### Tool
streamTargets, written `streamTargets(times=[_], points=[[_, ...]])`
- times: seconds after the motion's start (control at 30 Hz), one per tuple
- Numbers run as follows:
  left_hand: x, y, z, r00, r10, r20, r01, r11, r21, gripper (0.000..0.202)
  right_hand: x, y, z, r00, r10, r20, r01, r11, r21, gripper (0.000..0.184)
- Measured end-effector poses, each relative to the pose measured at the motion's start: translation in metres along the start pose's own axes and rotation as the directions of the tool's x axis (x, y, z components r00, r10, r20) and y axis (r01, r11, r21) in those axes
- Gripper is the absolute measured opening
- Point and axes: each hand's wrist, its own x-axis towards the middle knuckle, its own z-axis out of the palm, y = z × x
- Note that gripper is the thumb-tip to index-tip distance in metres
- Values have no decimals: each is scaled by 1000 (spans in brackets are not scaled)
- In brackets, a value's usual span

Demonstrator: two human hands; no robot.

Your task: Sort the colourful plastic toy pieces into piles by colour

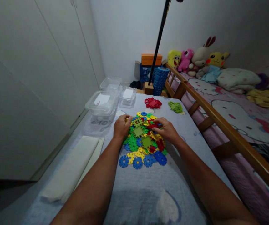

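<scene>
A heap of plastic interlocking building pieces (133,143) in green, yellow, blue and red lies on the cloth-covered surface between my hands. My left hand (122,127) rests at the heap's left edge with its fingers curled; a bit of yellow shows by the fingertips, and what they hold is unclear. On the other side, my right hand (166,128) has thumb and fingers closed around a red building piece (151,126) at the top right of the heap. Square olive-green pieces (146,142) lie on top, and blue snowflake-shaped discs (138,162) line the near edge.
Beyond the heap sit a red pile (152,103) and a light-green pile (176,107) of pieces. Clear plastic boxes (103,103) stand at the back left, a folded white cloth (74,165) nearer. A wooden bed rail (205,109) borders the right side.
</scene>
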Motion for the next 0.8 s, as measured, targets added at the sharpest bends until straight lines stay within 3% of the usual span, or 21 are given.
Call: streamTargets(times=[0.2, 0.33, 0.53, 0.8], points=[[5, -3, 5, 999, -19, -36, 13, 987, -158, 34, 21, -8, 1, 998, 39, 41, -43, 995, 88, 11], [5, -2, 8, 997, -7, -71, -2, 992, -128, 32, 34, -8, 3, 991, 46, 124, -67, 984, 168, 15], [8, -2, 8, 985, 9, -175, -21, 997, -71, 27, 44, 0, 10, 993, 70, 96, -94, 956, 278, 24], [10, -7, 16, 990, -93, -106, 80, 989, -122, 26, 38, -4, 9, 980, 146, 138, -195, 863, 466, 30]])
